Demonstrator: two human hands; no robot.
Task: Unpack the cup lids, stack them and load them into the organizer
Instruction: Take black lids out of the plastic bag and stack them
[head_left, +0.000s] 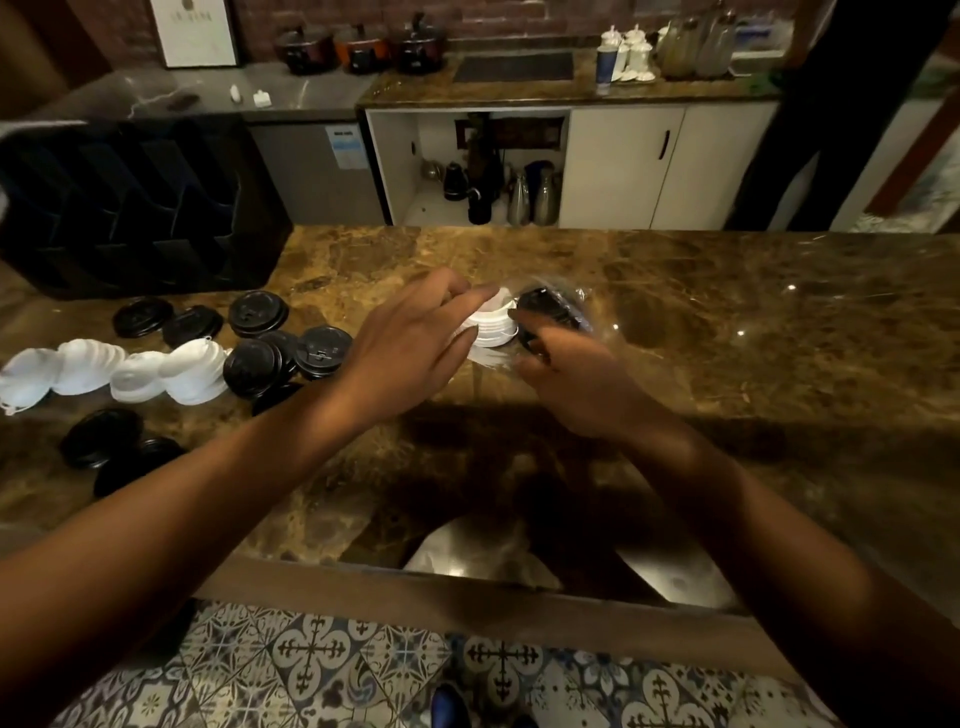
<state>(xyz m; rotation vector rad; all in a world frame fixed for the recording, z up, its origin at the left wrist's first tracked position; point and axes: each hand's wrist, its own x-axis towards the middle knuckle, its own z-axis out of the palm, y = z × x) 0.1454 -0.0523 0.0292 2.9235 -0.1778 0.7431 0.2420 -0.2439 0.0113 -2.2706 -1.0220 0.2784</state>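
Note:
At the middle of the brown marble counter lies a clear plastic bag (582, 306) with a short stack of white lids (493, 327) and some black lids (545, 312) in it. My left hand (410, 348) has its fingers on the white lids at the bag's mouth. My right hand (576, 379) grips the bag around the black lids. To the left lie loose black lids (260, 312) and a toppled row of white lids (119, 371). The black organizer (130, 208) with slanted compartments stands at the far left.
More black lids (101, 436) lie near the counter's front left edge. Beyond the counter is a back counter with pots (358, 49) and an open cabinet holding kettles (535, 192). Patterned floor tiles show below the counter's front edge.

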